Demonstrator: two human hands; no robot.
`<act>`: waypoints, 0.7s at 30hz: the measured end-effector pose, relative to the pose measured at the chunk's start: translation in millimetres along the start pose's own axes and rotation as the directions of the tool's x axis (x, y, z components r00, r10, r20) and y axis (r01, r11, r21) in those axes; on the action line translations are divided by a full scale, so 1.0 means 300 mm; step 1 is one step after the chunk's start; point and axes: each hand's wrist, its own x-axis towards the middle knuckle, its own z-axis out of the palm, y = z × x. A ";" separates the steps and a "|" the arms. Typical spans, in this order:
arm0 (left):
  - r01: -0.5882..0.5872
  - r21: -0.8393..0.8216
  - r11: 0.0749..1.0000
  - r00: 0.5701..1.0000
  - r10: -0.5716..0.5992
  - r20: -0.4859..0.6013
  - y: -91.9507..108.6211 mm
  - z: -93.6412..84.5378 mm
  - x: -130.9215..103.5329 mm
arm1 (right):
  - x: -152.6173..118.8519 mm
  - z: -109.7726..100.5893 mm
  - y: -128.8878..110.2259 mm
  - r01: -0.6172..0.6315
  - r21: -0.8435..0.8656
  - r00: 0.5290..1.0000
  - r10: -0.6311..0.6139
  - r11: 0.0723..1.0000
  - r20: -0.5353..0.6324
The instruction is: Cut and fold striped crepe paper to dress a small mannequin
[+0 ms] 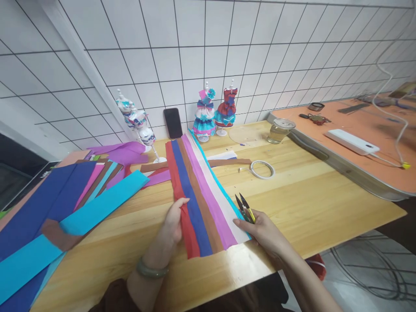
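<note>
A long striped sheet in red, blue, brown, purple, white and turquoise lies slanted over the wooden table. My left hand pinches its red edge, thumb on top and fingers hidden beneath. At the turquoise edge, my right hand has its thumb on the white stripe and its other fingers under the sheet. Small snips with dark blades and a yellow part are also held in my right hand, tips pointing away from me.
Coloured strips are piled at the left. Small dressed mannequins, a phone and a glass jar stand along the back. A tape roll lies right of the sheet. A white power bank is on the orange surface.
</note>
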 end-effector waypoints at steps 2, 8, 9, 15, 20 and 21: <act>0.112 -0.048 0.993 0.994 -0.112 0.010 0.020 -0.014 0.003 | -0.001 -0.004 -0.003 -0.006 -0.011 1.000 0.006 1.000 0.001; 0.191 -0.022 0.981 0.978 -0.188 0.093 0.054 -0.053 0.011 | 0.001 0.002 -0.021 -0.031 0.042 0.998 0.028 0.999 0.052; 0.186 -0.004 0.983 0.977 -0.185 0.107 0.054 -0.056 0.014 | 0.002 0.003 -0.023 -0.037 0.045 0.998 0.035 0.998 0.052; 0.172 0.057 0.983 0.963 -0.180 0.202 0.033 -0.045 0.011 | 0.001 0.007 -0.025 -0.043 0.097 0.996 0.035 0.994 0.085; 0.211 0.066 0.975 0.899 -0.220 0.379 -0.013 -0.016 -0.007 | -0.012 0.049 -0.051 -0.031 0.177 0.996 0.014 0.984 0.093; 0.214 0.068 0.974 0.887 -0.224 0.403 -0.023 -0.010 -0.010 | -0.015 0.063 -0.056 -0.030 0.203 0.995 0.009 0.979 0.104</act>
